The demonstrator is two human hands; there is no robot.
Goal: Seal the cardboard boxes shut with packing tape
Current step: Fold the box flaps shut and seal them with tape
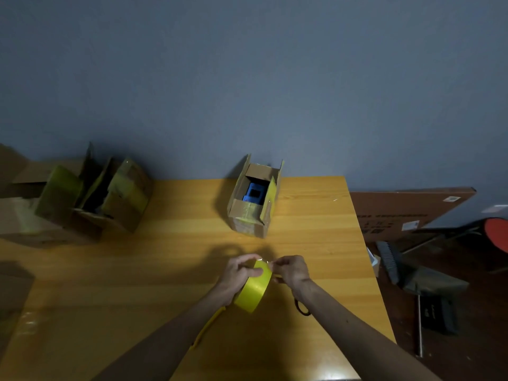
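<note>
My left hand [238,274] grips a roll of yellow packing tape [253,291] just above the wooden table [165,270]. My right hand [290,270] pinches the tape's loose end at the top of the roll. Beyond the hands a small cardboard box [254,199] stands with its flaps up and a blue item [254,194] inside. A larger box [90,196] with open flaps and old yellow tape sits at the far left.
A yellow-handled tool [209,327] lies on the table under my left forearm, and a dark loop [302,309] shows under my right wrist. Right of the table's edge, a flat carton [406,213], a red stool [497,232] and clutter cover the floor. Another box [11,295] is at the left edge.
</note>
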